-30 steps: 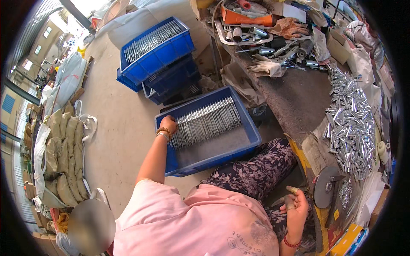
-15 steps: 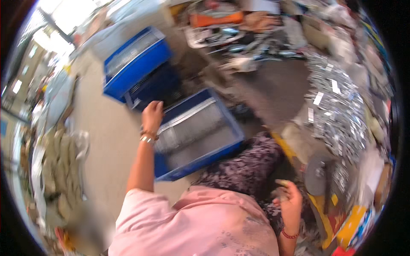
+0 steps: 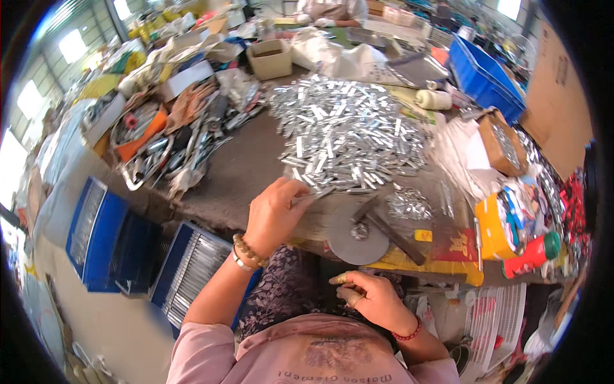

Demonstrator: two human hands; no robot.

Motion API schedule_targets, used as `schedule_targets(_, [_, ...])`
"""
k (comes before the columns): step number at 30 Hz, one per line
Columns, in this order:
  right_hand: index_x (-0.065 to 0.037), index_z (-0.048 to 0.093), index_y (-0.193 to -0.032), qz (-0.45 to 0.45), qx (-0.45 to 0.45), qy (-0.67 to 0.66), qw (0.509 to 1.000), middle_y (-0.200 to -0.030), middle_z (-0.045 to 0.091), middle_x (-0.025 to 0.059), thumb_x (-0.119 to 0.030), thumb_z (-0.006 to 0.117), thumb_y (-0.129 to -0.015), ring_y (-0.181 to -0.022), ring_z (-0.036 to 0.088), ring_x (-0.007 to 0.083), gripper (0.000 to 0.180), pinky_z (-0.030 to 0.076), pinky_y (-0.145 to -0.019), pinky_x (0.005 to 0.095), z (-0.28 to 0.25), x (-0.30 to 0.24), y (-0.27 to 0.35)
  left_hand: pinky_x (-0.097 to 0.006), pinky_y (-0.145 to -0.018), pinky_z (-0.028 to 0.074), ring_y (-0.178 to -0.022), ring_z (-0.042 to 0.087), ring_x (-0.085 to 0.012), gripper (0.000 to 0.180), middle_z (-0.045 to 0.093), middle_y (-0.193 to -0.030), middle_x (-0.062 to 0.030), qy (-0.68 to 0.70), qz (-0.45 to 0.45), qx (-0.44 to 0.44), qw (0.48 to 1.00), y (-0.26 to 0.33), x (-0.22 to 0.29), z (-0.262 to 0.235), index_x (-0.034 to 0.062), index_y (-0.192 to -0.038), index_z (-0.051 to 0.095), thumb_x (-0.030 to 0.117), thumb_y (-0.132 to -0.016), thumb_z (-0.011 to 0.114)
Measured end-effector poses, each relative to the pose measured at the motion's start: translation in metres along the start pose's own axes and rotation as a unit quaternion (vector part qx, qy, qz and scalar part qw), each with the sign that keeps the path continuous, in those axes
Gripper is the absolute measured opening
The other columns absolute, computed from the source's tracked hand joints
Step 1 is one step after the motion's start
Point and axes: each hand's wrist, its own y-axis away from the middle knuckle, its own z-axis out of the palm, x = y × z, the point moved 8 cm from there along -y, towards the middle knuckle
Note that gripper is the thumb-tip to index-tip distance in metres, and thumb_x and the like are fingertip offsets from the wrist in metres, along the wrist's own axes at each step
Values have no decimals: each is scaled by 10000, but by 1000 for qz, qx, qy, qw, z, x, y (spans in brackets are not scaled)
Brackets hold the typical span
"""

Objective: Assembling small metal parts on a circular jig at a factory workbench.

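Observation:
My left hand is at the near left edge of a heap of small silvery metal strips on the table. Its thumb and fingers are pinched on a small metal strip, partly hidden by the fingers. Over my lap hovers my right hand, thumb and forefinger apart, with yellowish coverings on the fingertips and nothing visible between them. A round grey disc lies at the table's near edge, between the hands and beyond them. On it rests the head of a hammer, its handle slanting toward the right.
Blue crates stand on the floor at left; a nearer blue crate holds rows of metal strips. Tools and an orange-handled item clutter the table's left. A yellow container and a red-and-green canister stand right. Another person is across the table.
The view has swung from the floor crates to the tabletop. My left hand has gone from the near crate to the strip heap and pinched a strip. My right hand remains over my lap.

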Motion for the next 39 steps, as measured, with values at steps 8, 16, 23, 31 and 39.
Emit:
schedule_targets(8, [-79, 728, -1159, -90, 89, 55, 990, -1020, 763, 147, -143, 740, -956, -899, 760, 314, 213, 590, -771, 395, -53, -26, 29, -447, -737, 545, -811, 685, -346, 222, 695, -913, -145, -79, 61, -10, 995, -15, 9, 39, 52, -1056, 685, 46, -857, 783])
schedule_targets(16, [-24, 717, -1159, 33, 377, 256, 890, -1031, 765, 181, -196, 751, -917, -900, 742, 365, 298, 576, -791, 437, -224, 31, 21, -232, -654, 532, -789, 605, -60, 321, 642, -932, 17, 540, -156, 35, 826, 12, 8, 18, 2, -1364, 640, 48, -1046, 625])
schedule_targets(23, [24, 720, -1062, 128, 361, 440, 812, -1043, 753, 232, -338, 770, -844, -993, 735, 397, 426, 580, -870, 513, -267, 69, -54, -236, -647, 450, -732, 558, -86, 127, 625, -901, -5, 260, -129, 86, 953, 24, -22, 30, 34, -1093, 671, 40, -980, 728])
schedule_targets(31, [20, 696, -986, 141, 243, 458, 843, -935, 728, 249, -234, 725, -816, -949, 714, 440, 307, 554, -837, 531, -267, 77, -44, -331, -612, 419, -671, 513, -165, 173, 551, -863, -57, -4, 20, 145, 989, 28, 2, 30, 15, -1012, 682, -21, -866, 767])
schedule_targets(39, [-35, 741, -949, 63, 313, 408, 855, -939, 722, 181, -117, 729, -855, -925, 709, 404, 126, 543, -810, 515, -254, 63, -3, -272, -616, 411, -704, 498, -83, 168, 584, -925, -18, 4, -7, 115, 993, 28, -3, 30, 20, -1045, 713, -37, -893, 754])
